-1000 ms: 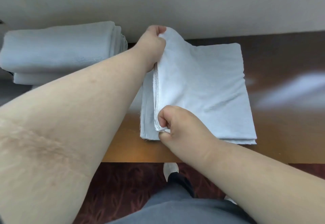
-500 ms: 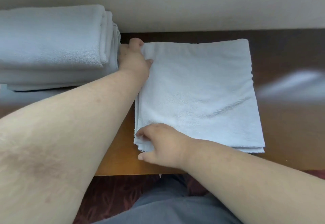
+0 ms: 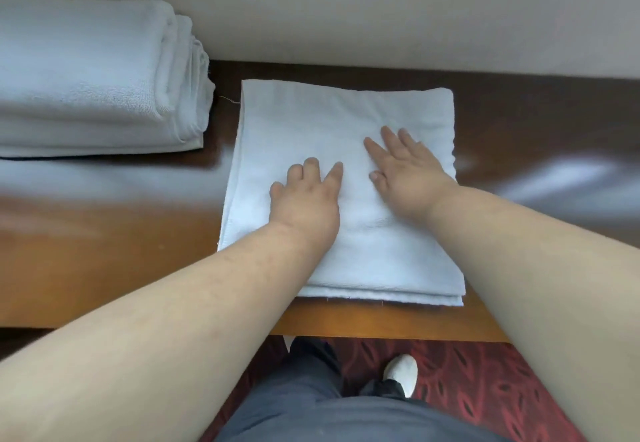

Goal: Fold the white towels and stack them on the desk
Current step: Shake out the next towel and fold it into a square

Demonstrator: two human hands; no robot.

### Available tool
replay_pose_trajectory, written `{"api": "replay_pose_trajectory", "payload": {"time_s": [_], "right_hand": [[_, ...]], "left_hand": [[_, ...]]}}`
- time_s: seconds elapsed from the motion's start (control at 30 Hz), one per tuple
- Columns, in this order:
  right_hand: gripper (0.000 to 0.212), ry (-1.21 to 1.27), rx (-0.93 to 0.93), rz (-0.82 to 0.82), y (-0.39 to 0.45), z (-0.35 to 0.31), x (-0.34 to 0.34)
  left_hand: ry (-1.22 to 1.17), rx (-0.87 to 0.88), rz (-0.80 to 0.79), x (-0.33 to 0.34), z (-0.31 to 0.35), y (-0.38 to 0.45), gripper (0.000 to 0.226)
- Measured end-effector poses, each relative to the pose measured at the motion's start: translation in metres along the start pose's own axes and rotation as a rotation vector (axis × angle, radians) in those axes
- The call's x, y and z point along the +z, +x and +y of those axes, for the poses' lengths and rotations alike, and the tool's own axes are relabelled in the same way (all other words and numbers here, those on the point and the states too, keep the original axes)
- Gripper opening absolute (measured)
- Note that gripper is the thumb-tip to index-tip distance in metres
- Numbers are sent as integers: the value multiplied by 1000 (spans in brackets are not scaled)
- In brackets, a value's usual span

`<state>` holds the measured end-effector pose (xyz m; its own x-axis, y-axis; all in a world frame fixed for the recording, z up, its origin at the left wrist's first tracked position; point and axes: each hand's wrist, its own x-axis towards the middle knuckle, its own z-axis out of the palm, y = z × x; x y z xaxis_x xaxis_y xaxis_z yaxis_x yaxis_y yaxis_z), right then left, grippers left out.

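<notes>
Both palms down: left hand [image 3: 306, 195] and right hand [image 3: 407, 169] lie flat, fingers spread, gripping nothing, on the folded towel [image 3: 339, 112].

wall [image 3: 346, 8] grey | carpet [image 3: 485, 389] red (dark leaf pattern) | shoe [image 3: 401, 377] white

a glossy brown wooden desk [image 3: 104, 233] stands against a plain beige wall [image 3: 346, 8]; dark red patterned carpet [image 3: 485, 389] lies below.
</notes>
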<state>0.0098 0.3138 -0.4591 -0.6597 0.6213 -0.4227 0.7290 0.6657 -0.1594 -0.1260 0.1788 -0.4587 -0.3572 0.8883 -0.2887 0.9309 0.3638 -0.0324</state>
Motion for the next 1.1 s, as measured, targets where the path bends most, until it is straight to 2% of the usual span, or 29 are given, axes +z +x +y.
{"api": "replay_pose_trajectory", "payload": {"time_s": [0.13,0.33,0.4,0.47,0.53,0.57,0.6,0.67,0.77,0.9,0.97,1.03,1.1], "right_hand": [[64,47,150,-35,-16,3,-1],[71,83,372,-78,-72,6,-1],[66,140,443,-133,-85,1,2],[52,316,462,-114,-93,2,5],[48,420,369,11,-106,7,3],[48,366,285,103,-113,10,5],[47,233,174,180,-120,15,11],[52,-14,-7,160,-134,28,27],[66,-11,49,9,-144,42,53],[76,124,188,37,-145,27,70],[77,130,219,32,-148,18,72],[76,94,142,85,-150,14,69],[79,1,-21,101,-150,21,67]], "left_hand": [[84,124,-84,-16,-2,19,78],[318,367,-253,-52,23,58,76],[375,382,-285,-62,37,61,80],[301,304,-246,-64,50,48,83],[54,206,-141,-50,68,12,81],[-77,188,-75,-37,77,-13,76],[-159,185,-20,-21,85,-40,69],[-171,184,-21,10,90,-82,66],[-47,189,-69,37,68,-93,77],[10,249,-63,36,32,-79,86],[-26,224,-74,33,34,-83,86],[-98,218,-47,28,47,-88,84],[-89,271,-16,31,57,-96,77]]}}
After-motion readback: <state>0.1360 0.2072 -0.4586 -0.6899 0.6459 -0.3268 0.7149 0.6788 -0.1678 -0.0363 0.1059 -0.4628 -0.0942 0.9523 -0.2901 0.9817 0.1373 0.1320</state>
